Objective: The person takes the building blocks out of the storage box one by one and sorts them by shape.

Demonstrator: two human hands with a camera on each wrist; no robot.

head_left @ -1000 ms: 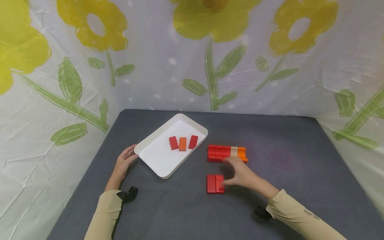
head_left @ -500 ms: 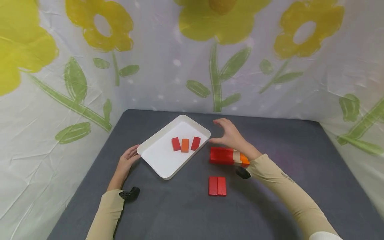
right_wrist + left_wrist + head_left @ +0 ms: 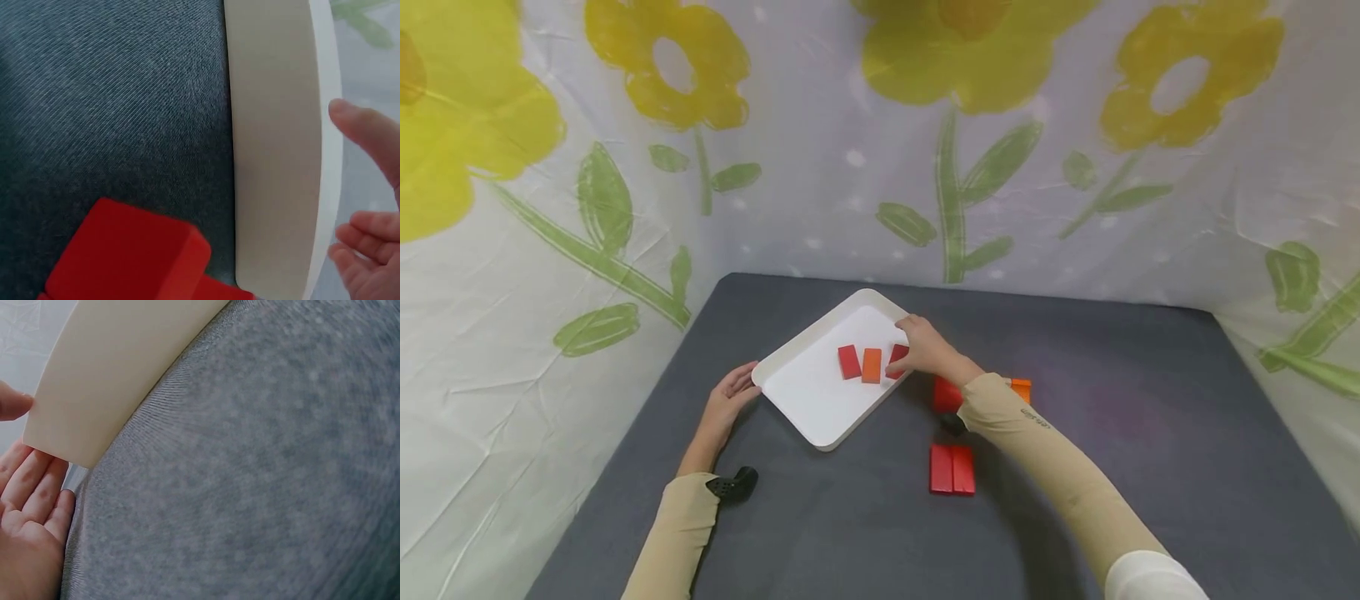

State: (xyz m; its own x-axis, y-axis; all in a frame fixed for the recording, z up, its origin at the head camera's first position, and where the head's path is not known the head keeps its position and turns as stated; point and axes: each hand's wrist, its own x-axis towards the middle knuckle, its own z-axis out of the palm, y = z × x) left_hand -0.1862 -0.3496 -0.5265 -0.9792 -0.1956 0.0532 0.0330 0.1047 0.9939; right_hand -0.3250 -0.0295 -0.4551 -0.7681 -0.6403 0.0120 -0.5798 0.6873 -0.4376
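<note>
A white tray (image 3: 805,425) lies at a slant on the dark table. My left hand (image 3: 727,407) touches its near left corner, the thumb (image 3: 14,403) at the rim and the straight fingers against the wall. My right hand (image 3: 925,348) reaches over the tray's right side, thumb and fingers spread apart above a red block (image 3: 898,352), which it partly covers. Nothing is seen between those fingers in the right wrist view. Beside that block in the tray lie an orange block (image 3: 871,366) and another red block (image 3: 849,362).
Right of the tray, a row of red (image 3: 947,395) and orange blocks (image 3: 1021,390) sits partly hidden under my right forearm. Nearer me, two red blocks (image 3: 951,469) stand side by side. A flower-printed cloth (image 3: 820,167) hangs behind the table (image 3: 1112,350).
My right hand has moved from beside the two red blocks, up past the row, then left over the tray. My left hand has stayed at the tray's corner. The view has shifted slightly.
</note>
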